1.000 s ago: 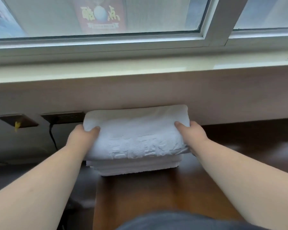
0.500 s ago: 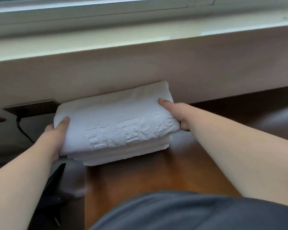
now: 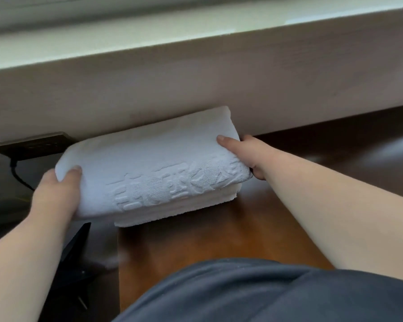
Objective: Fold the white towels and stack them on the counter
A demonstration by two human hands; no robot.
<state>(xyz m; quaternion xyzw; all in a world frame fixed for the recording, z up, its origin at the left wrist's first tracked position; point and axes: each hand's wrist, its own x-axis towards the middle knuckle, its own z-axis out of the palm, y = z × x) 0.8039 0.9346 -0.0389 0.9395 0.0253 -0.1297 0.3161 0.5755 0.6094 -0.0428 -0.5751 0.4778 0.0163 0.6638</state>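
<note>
While gripping towel (image 3: 149,173), both hands outstretched.

A pale cream window sill (image 3: 149,36) ran across the top, w/ a beige wall panel (image 3: 196,89) below it. At left, a dark rectangular wall socket plate (image 3: 33,145) sat on the panel, and a black cable (image 3: 19,176) hung down from it. A grey fabric garment (image 3: 254,291) filled the bottom edge. A black object (image 3: 76,242) at lower left was too dark to tell.
</note>
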